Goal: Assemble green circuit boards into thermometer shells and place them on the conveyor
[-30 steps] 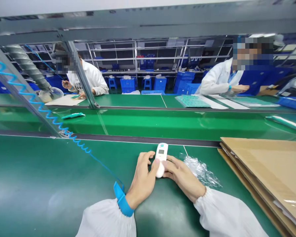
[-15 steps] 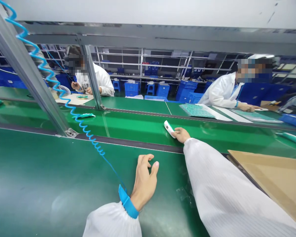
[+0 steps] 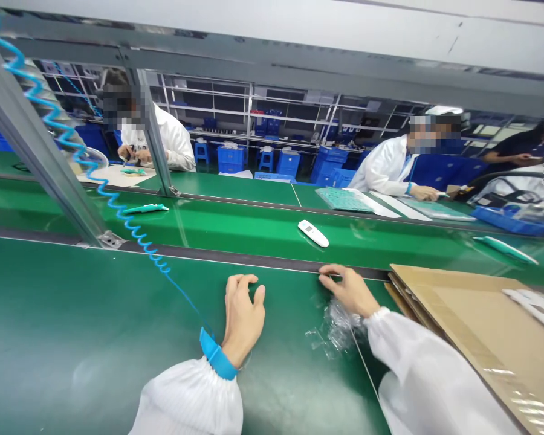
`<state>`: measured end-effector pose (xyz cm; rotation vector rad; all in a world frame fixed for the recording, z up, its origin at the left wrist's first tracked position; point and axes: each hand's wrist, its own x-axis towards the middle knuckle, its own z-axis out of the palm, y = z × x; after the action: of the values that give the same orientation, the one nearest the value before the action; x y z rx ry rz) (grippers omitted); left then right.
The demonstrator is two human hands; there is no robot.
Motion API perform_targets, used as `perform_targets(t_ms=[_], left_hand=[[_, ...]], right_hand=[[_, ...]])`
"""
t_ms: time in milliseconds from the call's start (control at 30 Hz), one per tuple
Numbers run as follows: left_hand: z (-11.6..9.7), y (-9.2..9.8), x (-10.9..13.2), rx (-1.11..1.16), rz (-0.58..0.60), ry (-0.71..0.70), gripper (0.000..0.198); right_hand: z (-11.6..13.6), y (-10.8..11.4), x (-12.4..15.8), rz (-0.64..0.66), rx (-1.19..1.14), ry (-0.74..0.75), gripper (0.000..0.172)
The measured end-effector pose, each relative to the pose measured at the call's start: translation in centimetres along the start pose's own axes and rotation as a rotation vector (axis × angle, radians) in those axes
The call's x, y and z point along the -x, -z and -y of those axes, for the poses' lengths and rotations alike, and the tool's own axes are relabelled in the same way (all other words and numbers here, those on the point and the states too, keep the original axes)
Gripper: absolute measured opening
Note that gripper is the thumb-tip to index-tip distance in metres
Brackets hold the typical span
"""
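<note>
Head view, looking down at a green bench mat (image 3: pixel 72 314). Left hand (image 3: pixel 242 317) lies on the mat, fingers loosely curled, gripping nothing; blue wrist strap (image 3: pixel 215 354) on that wrist, coiled blue cord (image 3: pixel 79 158) running to the upper left. Right hand (image 3: pixel 348 291) is also empty, half open, fingertips at the dark rail (image 3: pixel 236 260), wrist just above a crumpled clear plastic bag (image 3: pixel 338 329). White handheld device (image 3: pixel 313 233) lies on the green conveyor belt (image 3: pixel 236 223) beyond the rail, apart from both hands, closest to the right. Stacked cardboard sheets (image 3: pixel 462 314) at lower right. Co-workers in white coats (image 3: pixel 172 139) (image 3: pixel 383 169) at the far bench, upper left and upper right.
</note>
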<state>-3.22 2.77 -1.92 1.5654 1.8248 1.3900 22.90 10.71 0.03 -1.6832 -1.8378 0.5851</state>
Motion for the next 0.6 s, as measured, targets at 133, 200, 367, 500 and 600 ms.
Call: perform_targets(t_ms=[133,200,367,500,600], left_hand=[[0.5,0.5,-0.8,-0.046,-0.008,0.012,0.017],[0.6,0.8,-1.1,-0.069,-0.011,0.017,0.017],[0.8,1.7,-1.9,-0.195,-0.012,0.088,0.015],[0.9,2.2,-2.2,-0.297,0.019,0.155,0.012],[0.6,2.1,-2.0,-0.348,0.047,0.149,0.011]], right_hand=[[0.6,-2.6,5.0,-0.039,0.082,0.235,0.024],[0.8,-3.1,5.7,-0.054,0.154,0.301,0.027],[0.8,-2.8,5.5,-0.013,0.145,0.326,0.03],[0.5,-2.8,5.6,-0.037,0.159,0.367,0.028],[0.3,-2.9,5.8,-0.057,0.165,0.394,0.027]])
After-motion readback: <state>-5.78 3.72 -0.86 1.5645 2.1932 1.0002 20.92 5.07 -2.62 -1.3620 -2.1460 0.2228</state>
